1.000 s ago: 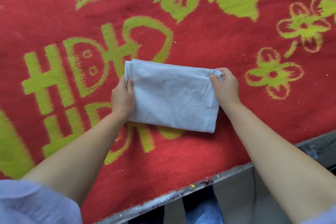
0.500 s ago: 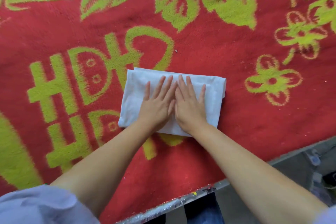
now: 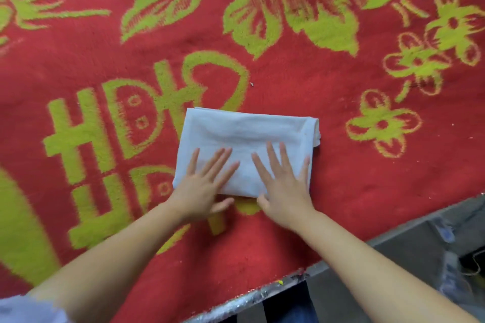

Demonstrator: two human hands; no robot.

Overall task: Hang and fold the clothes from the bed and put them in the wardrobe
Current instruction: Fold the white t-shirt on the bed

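A folded white garment (image 3: 246, 134) lies as a flat rectangle on the bed, which is covered by a red blanket (image 3: 301, 92) with yellow-green flowers. My left hand (image 3: 202, 186) lies flat on the garment's near left part, fingers straight and spread. My right hand (image 3: 286, 183) lies flat on its near right part, fingers spread as well. Both thumbs sit at the garment's near edge, against the blanket. Neither hand holds anything.
The bed's metal edge (image 3: 262, 296) runs along the bottom right, with grey floor (image 3: 409, 252) beyond it. My legs in blue jeans (image 3: 296, 315) stand against that edge. A light sleeve (image 3: 23, 309) shows at the bottom left.
One second ago both hands gripped the garment's side edges. Then they pressed flat together on its middle. Now they have slid apart and back toward its near edge.
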